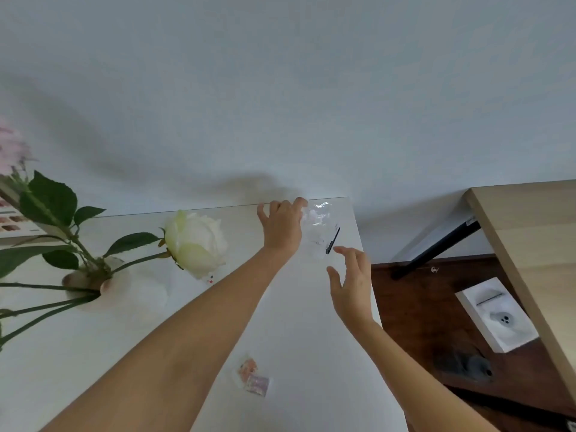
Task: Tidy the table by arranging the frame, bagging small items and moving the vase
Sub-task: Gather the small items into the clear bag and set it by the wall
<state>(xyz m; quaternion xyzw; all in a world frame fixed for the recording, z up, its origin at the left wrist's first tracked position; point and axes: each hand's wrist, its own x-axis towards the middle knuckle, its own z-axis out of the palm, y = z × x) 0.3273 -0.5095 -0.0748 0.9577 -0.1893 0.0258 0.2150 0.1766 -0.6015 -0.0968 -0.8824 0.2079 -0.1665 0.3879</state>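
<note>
A clear plastic bag point(318, 227) with a black strip at its lower edge lies near the far right corner of the white table point(299, 322). My left hand point(282, 227) pinches the bag's upper left edge. My right hand point(350, 283) hovers just below the bag with fingers spread and nothing in it. Two small pink packets point(253, 375) lie on the table near me, between my forearms. The vase point(93, 285), pale and round, stands at the left and holds a white rose point(194, 241) and leafy stems. A frame point(15, 222) with colour swatches peeks in at the far left edge.
The table backs onto a white wall. To the right, lower down, is a dark wooden floor with a white box point(495, 313) and a grey object point(467, 364). A light wooden tabletop point(530, 244) with a black leg stands at the far right.
</note>
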